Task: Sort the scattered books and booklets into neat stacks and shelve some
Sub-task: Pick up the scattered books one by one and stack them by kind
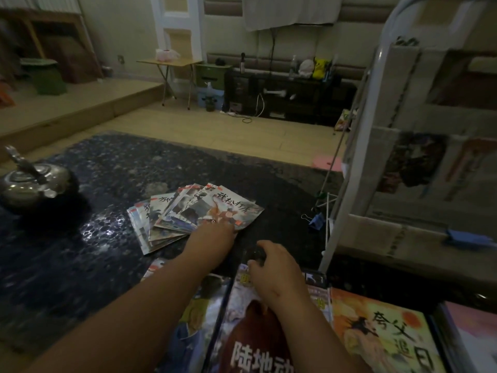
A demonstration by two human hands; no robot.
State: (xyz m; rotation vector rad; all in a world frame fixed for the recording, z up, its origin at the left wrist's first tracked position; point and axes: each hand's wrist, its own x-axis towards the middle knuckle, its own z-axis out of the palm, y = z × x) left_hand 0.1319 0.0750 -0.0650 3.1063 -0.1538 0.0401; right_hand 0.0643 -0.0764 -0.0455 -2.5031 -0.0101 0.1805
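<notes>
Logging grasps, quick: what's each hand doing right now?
Left hand: on the booklets, grip cannot be told.
Right hand: fingers curled round the top edge of the book.

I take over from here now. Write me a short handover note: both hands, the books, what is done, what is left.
Left hand touches the near edge of the fanned booklets on the dark table.
Right hand is curled at the far edge of the red book; hold unclear.
Orange book lies beside it.
Done: white shelf holds some booklets.
Left: square the fan, stack it, shelve.
</notes>
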